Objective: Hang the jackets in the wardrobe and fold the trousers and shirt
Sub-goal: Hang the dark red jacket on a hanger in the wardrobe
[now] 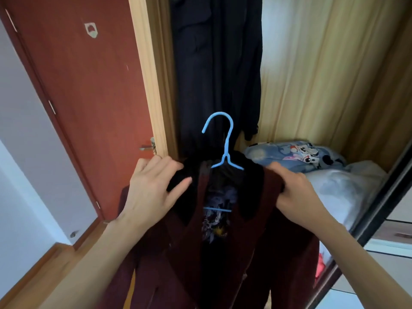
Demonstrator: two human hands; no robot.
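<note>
Maroon jacket (223, 253) sits on blue hanger (225, 148), in front of open wardrobe (312, 74). Left hand (151, 188) lies spread on left shoulder; right hand (294, 192) pinches right shoulder. Advice: square shoulders on hanger, then lift hook beside dark coat (218, 70).

Both forearms bare, reaching forward and up toward the maroon jacket (223, 253). Left hand (151, 190) laid on its left shoulder, fingers spread, thumb against the black collar. Right hand (296, 192) curled round its right shoulder, gripping the cloth.
</note>
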